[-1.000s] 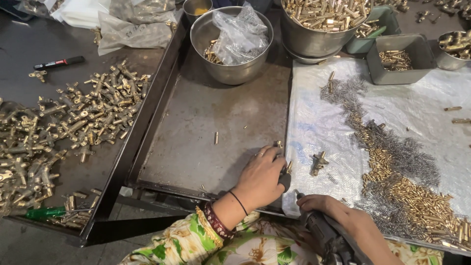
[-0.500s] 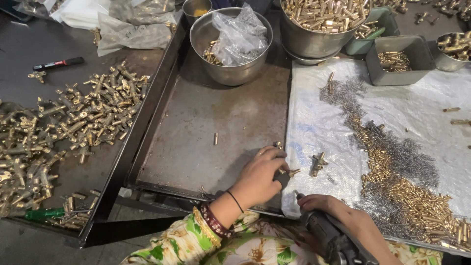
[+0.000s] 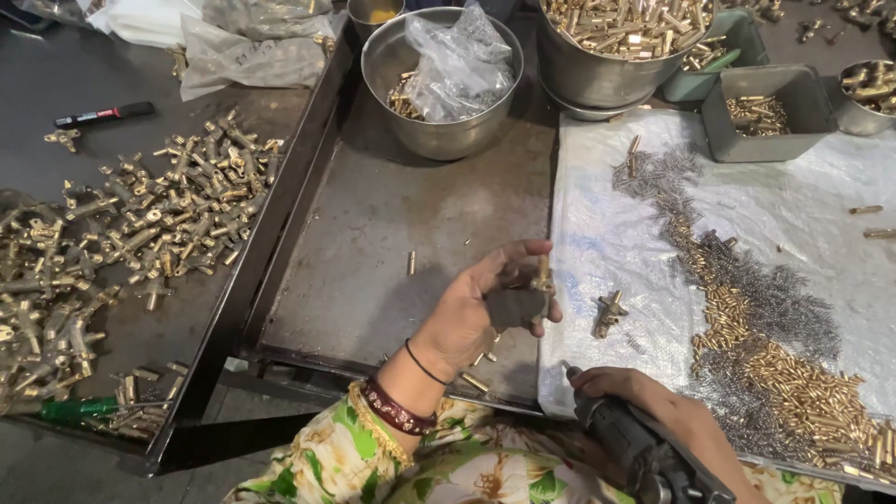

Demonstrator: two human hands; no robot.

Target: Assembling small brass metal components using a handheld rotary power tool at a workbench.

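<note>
Bench (image 3: 112, 65) is carrying everything: dark top, big spread of brass fittings (image 3: 121, 243) lying loose on the left side. Metal tray (image 3: 373, 252) is sitting centre, mostly bare, a few small pins scattered on it. White sheet (image 3: 607, 233) is lying on the right with a band of springs (image 3: 756, 299) and brass pins (image 3: 812, 392) running diagonally across it. Big steel pot (image 3: 607, 75) of brass parts is standing at the top, next to a steel bowl (image 3: 439, 103) holding a crumpled plastic bag. Grey bin (image 3: 779, 117) with small brass bits is sitting top right on the sheet.

Left hand (image 3: 476, 308) is hovering over the tray's right edge, grip closed on a brass fitting (image 3: 539, 278), held upright between thumb and fingers with a dark pad under it. Right hand (image 3: 635, 392) is resting at the sheet's near edge, grip wrapped round a grey power tool (image 3: 635, 448), tip pointing up-left toward the fitting, not touching. Another fitting (image 3: 609, 313) is lying on the sheet just right of the left hand.
</note>
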